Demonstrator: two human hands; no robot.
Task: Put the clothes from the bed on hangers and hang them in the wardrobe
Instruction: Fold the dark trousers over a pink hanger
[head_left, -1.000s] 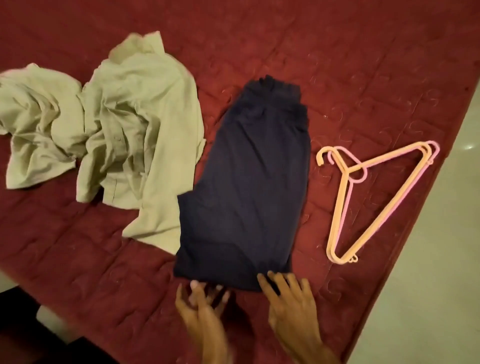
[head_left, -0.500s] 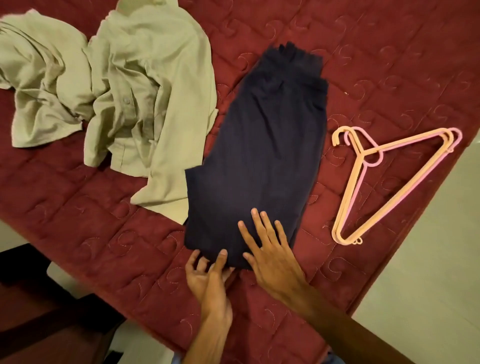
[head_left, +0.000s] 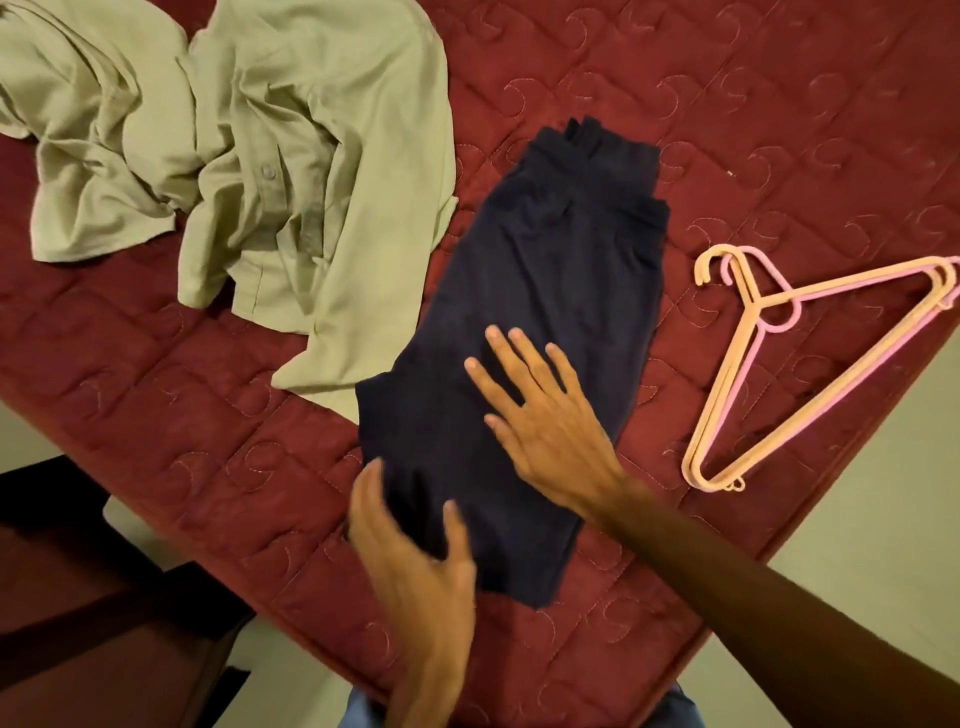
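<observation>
**Q:** Hand status?
**A:** The left hand (head_left: 415, 545) lies on the near hem of the navy garment (head_left: 545, 270) with its fingers extended. It is blurred, and no pinch is visible. The right hand (head_left: 540, 415) rests flat on the garment's middle, fingers spread, gripping nothing.

**Q:** Location of the work item?
**A:** The navy garment lies folded lengthwise on the maroon bed cover (head_left: 675, 78), waistband at the far end. Two stacked hangers (head_left: 852, 283) lie to its right, apart from it. A crumpled pale green shirt (head_left: 322, 156) meets its left edge. A second pale green piece (head_left: 88, 130) lies beyond that.

**Q:** Procedure?
**A:** The step appears to be flattening.
1. Anchor the near hem.
2. Sweep the flat palm toward the waistband with the fold edges aligned.
3. Avoid dragging the shirt.
4. Separate one hanger from the pair before threading.
</observation>
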